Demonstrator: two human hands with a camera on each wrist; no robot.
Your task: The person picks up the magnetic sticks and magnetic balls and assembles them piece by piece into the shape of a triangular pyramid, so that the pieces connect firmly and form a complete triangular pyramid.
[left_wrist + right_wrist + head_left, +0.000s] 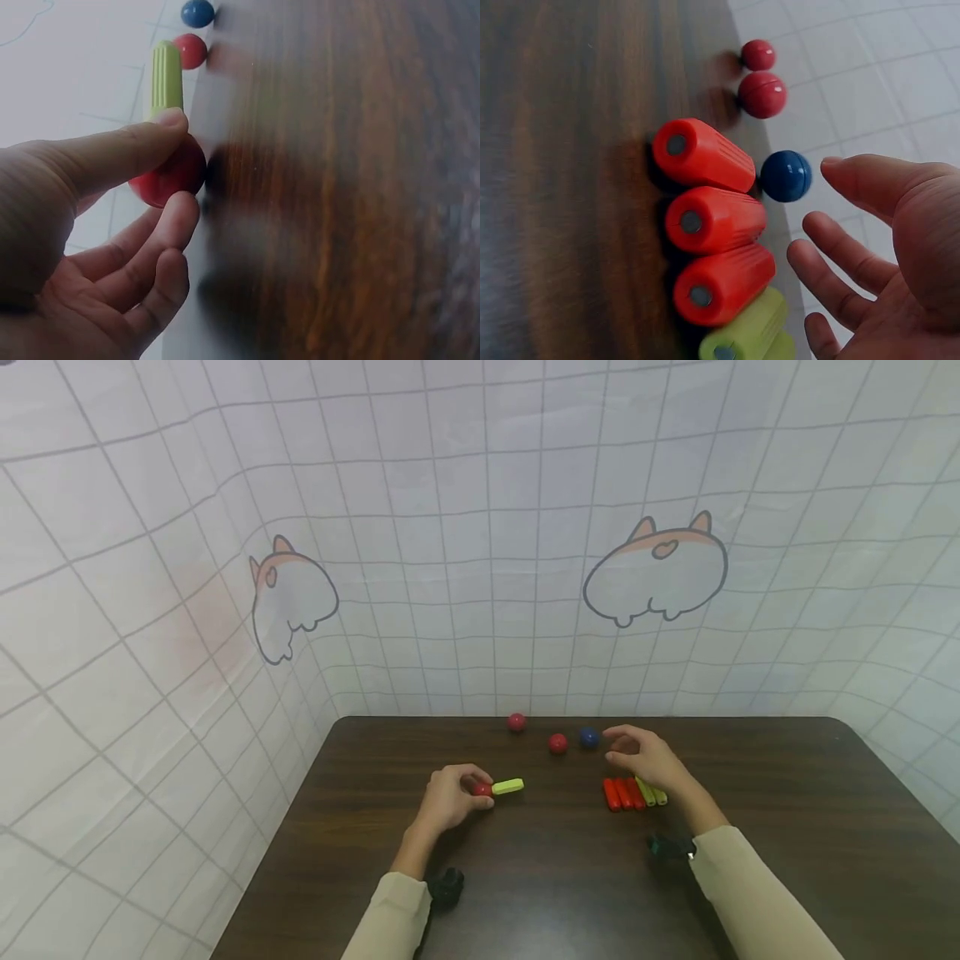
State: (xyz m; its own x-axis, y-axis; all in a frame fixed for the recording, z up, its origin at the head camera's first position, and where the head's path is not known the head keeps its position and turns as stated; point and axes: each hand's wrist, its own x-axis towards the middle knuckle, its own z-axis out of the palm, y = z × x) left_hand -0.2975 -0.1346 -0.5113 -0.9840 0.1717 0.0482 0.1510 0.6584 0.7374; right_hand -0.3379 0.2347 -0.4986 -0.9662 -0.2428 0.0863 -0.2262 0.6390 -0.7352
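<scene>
While the left hand [448,797] grips a glossy red ball [483,789] between thumb and fingers, a ribbed yellow-green rod [508,786] extends from that ball toward the person's right, its near end against the ball. Left thumb tip lies where rod and ball meet; the lower fingers are bent and spaced beneath. Ball and rod are at the left-middle of the dark wood-grain table [555,877]; whether the ball touches the tabletop cannot be told.

Right hand [647,760]: thumb and fingers well parted, fingers slightly bent, nothing held. Fingertips are just beside a glossy dark-blue ball [589,738], with a gap visible in the right wrist view.

Near the right hand, on the person's side, three ribbed red-orange rods [624,794] lie side by side, followed on the right by two yellow-green rods [646,792], partly covered by the hand in the head view. Round grey discs [691,221] show in the ends of the red-orange rods.

A second red ball [558,743] sits left of the blue ball, near it; a third red ball [517,722] lies farther left, by the table's back edge. Behind hangs a white grid-patterned cloth [525,527].
</scene>
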